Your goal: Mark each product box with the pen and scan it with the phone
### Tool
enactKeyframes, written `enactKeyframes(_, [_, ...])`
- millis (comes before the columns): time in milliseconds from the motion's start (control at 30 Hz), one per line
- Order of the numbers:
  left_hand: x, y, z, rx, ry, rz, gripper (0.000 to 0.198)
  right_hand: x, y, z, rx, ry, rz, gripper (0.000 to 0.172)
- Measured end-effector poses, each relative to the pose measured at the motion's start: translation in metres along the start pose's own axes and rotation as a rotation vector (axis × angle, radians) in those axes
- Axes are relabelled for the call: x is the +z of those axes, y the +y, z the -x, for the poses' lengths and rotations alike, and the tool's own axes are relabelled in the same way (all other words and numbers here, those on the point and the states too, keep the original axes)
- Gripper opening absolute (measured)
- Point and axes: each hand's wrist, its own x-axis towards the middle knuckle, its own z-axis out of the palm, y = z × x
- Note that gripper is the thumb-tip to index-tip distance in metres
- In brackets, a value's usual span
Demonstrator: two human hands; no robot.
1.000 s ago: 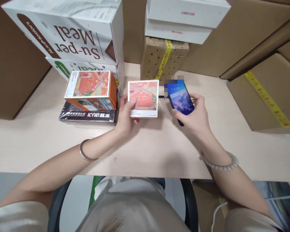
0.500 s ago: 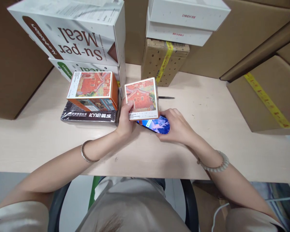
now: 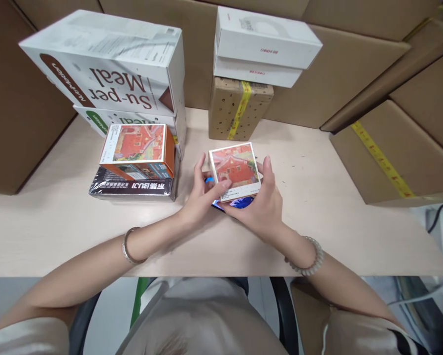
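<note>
A small box with a red building painted on its face (image 3: 234, 170) is tilted up in front of me, held between both hands. My left hand (image 3: 202, 192) is closed on its left side, thumb lying across the lower left of the face. Around the lower right edge curls my right hand (image 3: 263, 207), its thumb below the box and its fingers at the right side. Behind and under the box, a phone with a lit blue screen (image 3: 241, 202) shows in part, apparently on the table (image 3: 221, 246); the box and my hands hide the rest.
To the left, a similar orange box (image 3: 140, 143) rests on a black shrink-wrapped box (image 3: 132, 187). White meal boxes (image 3: 114, 81) are stacked behind them. White cartons (image 3: 261, 47) sit on a yellow-taped brown box (image 3: 224, 108) at the back. Another taped carton (image 3: 376, 162) stands right.
My right hand has left the phone and moved onto the small box. The box has come nearer and to the right, over the phone. The whole view has shifted slightly.
</note>
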Motion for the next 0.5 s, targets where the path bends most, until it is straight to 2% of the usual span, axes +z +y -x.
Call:
enactKeyframes(100, [0.001, 0.002, 0.000, -0.067, -0.019, -0.010, 0.102, -0.001, -0.007, 0.000, 0.113, -0.035, 0.050, 0.137])
enactKeyframes(233, [0.003, 0.005, -0.004, -0.052, -0.009, -0.034, 0.105, -0.009, -0.011, -0.010, 0.284, -0.109, 0.028, 0.127])
enactKeyframes(300, [0.002, 0.006, -0.004, -0.076, -0.025, -0.047, 0.098, -0.018, -0.008, -0.020, 0.346, -0.158, -0.052, 0.114])
enactKeyframes(367, [-0.003, 0.007, -0.004, -0.063, -0.030, -0.074, 0.082, -0.028, 0.002, -0.033, 0.426, -0.166, -0.117, 0.104])
enactKeyframes(500, [-0.018, 0.012, -0.002, 0.149, 0.026, -0.260, 0.055, -0.044, 0.038, -0.069, 0.560, 0.014, -0.047, 0.092])
